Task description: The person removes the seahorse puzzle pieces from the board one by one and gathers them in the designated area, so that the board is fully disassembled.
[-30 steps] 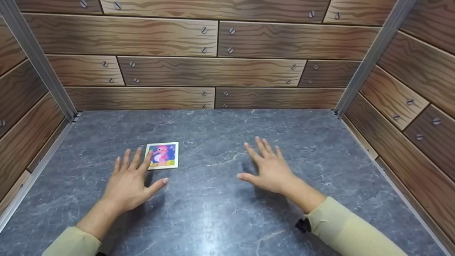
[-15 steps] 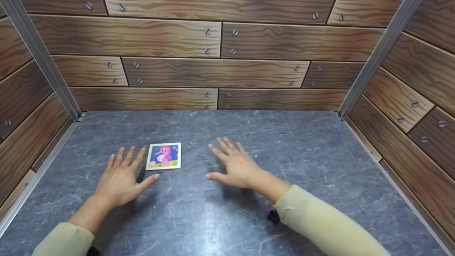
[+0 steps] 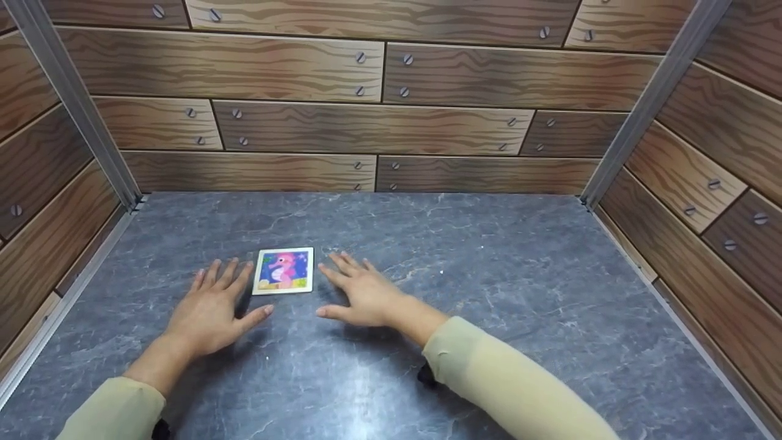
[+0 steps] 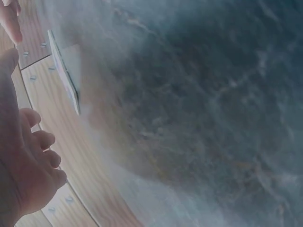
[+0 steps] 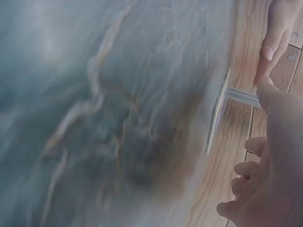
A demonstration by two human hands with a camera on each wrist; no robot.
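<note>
A square, white-bordered picture board (image 3: pixel 283 271) with a pink seahorse on a blue ground lies flat on the grey marbled table (image 3: pixel 519 293), left of the middle. My left hand (image 3: pixel 206 315) is spread at its left side, the index fingertip close to the border. On the other side my right hand (image 3: pixel 365 296) reaches in, fingers extended, near the right border. Neither hand holds anything; whether any fingertip touches the board cannot be made out. Both wrist views catch the board (image 4: pixel 65 73) as a thin, nearly edge-on shape (image 5: pixel 218 111) beyond the hand.
Wood-plank-patterned panels (image 3: pixel 293 125) wall in the table at the back and both sides. Grey metal posts (image 3: pixel 635 116) stand in the two back corners. Tiny white specks (image 3: pixel 442 272) dot the tabletop right of the hands.
My right hand has swept left across the table to the board's right side. The left hand has drawn back slightly left, its index finger no longer overlapping the board.
</note>
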